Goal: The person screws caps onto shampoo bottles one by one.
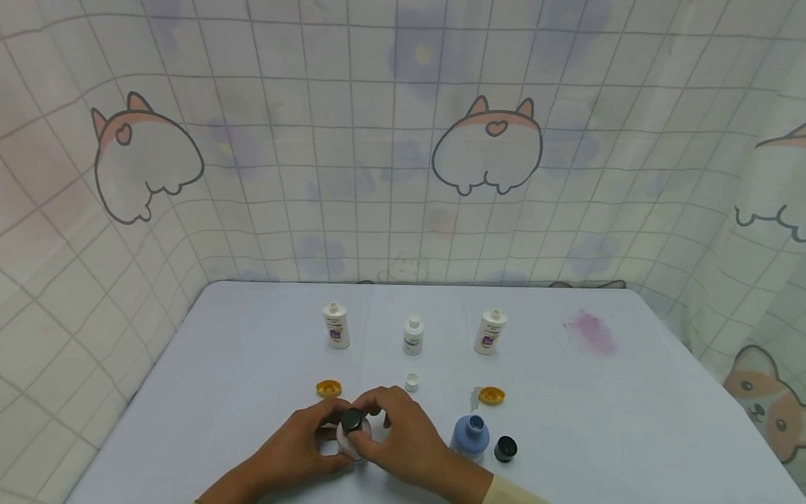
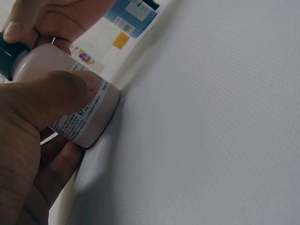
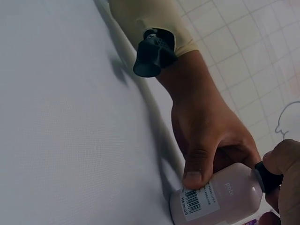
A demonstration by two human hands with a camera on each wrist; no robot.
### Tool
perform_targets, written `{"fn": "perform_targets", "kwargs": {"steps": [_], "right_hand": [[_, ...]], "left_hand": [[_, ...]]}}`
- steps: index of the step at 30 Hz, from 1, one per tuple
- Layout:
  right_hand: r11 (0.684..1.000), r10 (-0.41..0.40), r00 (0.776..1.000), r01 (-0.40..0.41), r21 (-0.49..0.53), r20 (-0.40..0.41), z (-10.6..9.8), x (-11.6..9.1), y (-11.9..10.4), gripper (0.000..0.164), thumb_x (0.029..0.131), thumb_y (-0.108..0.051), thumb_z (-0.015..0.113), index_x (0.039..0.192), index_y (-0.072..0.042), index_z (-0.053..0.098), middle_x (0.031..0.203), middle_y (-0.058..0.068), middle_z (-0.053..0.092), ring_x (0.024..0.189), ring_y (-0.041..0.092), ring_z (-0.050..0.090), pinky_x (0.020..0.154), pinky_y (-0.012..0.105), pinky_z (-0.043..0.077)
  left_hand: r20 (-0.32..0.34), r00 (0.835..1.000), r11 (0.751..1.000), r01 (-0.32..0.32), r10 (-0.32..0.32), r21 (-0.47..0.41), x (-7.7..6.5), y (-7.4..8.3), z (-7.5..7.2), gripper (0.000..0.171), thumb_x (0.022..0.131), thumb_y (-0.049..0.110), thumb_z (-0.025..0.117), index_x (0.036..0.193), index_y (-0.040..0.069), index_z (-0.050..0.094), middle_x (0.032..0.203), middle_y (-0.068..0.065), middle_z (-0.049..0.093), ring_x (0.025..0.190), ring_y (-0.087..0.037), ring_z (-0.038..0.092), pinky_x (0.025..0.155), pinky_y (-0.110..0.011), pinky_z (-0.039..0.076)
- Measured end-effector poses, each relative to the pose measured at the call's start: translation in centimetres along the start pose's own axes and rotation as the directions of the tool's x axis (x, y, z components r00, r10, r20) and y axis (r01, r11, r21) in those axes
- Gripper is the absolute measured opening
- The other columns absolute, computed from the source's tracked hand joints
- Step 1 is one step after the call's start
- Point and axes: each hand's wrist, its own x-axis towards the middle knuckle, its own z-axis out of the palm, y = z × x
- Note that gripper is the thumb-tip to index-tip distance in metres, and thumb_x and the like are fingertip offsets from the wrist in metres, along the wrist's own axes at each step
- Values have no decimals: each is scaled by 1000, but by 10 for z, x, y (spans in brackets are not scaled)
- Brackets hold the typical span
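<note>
A pale pink bottle [image 3: 234, 199] with a black cap [image 1: 352, 420] and a barcode label stands on the table near its front. My left hand [image 1: 292, 448] grips the bottle's body, thumb on one side and fingers around the other. With thumb and fingers, my right hand [image 1: 406, 441] pinches the black cap, which sits on the bottle's neck. Just right of that hand is an uncapped blue bottle [image 1: 470, 437], and a loose black cap [image 1: 506, 449] lies beside it.
Farther back stand two white bottles with printed labels, one left [image 1: 336, 326] and one right [image 1: 490, 332], and a smaller white bottle [image 1: 413, 335] between them. Two yellow caps, left [image 1: 329, 388] and right [image 1: 492, 396], and a white cap [image 1: 412, 382] lie in front. A pink stain [image 1: 593, 332] marks the white table.
</note>
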Motion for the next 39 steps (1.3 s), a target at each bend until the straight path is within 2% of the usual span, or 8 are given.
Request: {"fn": "perform_targets", "kwargs": {"steps": [3, 8, 16, 19, 24, 28, 35, 39], "right_hand": [[1000, -1, 1000, 1, -16, -2, 1, 1, 0, 34, 82, -39, 71, 111, -28, 57, 104, -20, 55, 92, 4, 50, 74, 22, 49], [999, -40, 999, 40, -11, 16, 2, 2, 0, 47, 82, -44, 70, 124, -27, 54, 114, -18, 53, 103, 4, 49, 78, 20, 49], [988, -154, 987, 152, 39, 43, 0, 0, 1, 46, 86, -18, 68, 128, -27, 54, 121, -16, 53, 108, 3, 48, 79, 20, 50], [992, -126, 991, 126, 11, 39, -1, -1, 1, 42, 86, -18, 69, 125, -26, 55, 119, -16, 53, 105, 2, 49, 78, 20, 50], [1000, -20, 999, 20, -24, 28, -1, 1, -1, 37, 83, -37, 71, 114, -27, 56, 109, -18, 52, 97, 3, 49, 78, 21, 49], [1000, -4, 999, 5, -13, 38, -1, 3, -1, 41, 81, -45, 70, 116, -29, 55, 111, -19, 51, 100, 3, 48, 80, 23, 49], [991, -130, 990, 128, 46, 48, -1, 1, 4, 43, 87, -23, 67, 128, -29, 53, 120, -16, 52, 107, 7, 49, 81, 21, 49], [989, -144, 988, 141, 47, 48, 0, 1, 4, 41, 87, -19, 66, 126, -26, 55, 119, -15, 53, 106, 3, 49, 79, 20, 50]], "left_hand": [[-5, 1000, 1000, -6, 6, 6, 0, 0, 0, 62, 72, 45, 79, 123, 28, 49, 119, 12, 56, 105, -7, 57, 90, -22, 47], [-13, 1000, 1000, -9, 9, 13, -1, 0, 1, 63, 72, 48, 77, 125, 28, 48, 122, 12, 55, 106, -7, 57, 89, -21, 47], [5, 1000, 1000, 6, -6, 3, -1, -1, 1, 65, 72, 46, 78, 126, 29, 47, 120, 13, 55, 108, -7, 56, 89, -20, 47], [10, 1000, 1000, 4, -3, -15, 0, -2, 1, 64, 71, 43, 80, 125, 30, 47, 119, 13, 56, 108, -7, 56, 90, -20, 46], [4, 1000, 1000, -10, 10, -11, 1, -1, 0, 64, 72, 42, 80, 125, 28, 48, 120, 10, 55, 105, -7, 58, 89, -21, 47], [-3, 1000, 1000, -27, 27, -1, 1, -1, 0, 63, 72, 43, 79, 125, 27, 48, 121, 9, 55, 105, -8, 58, 89, -22, 47], [3, 1000, 1000, -21, 21, -2, 0, 0, -1, 66, 72, 40, 81, 127, 28, 47, 119, 13, 55, 108, -7, 55, 90, -21, 46], [11, 1000, 1000, -13, 13, -10, 0, -1, -1, 66, 71, 40, 81, 126, 27, 48, 117, 13, 57, 107, -7, 55, 90, -20, 46]]}}
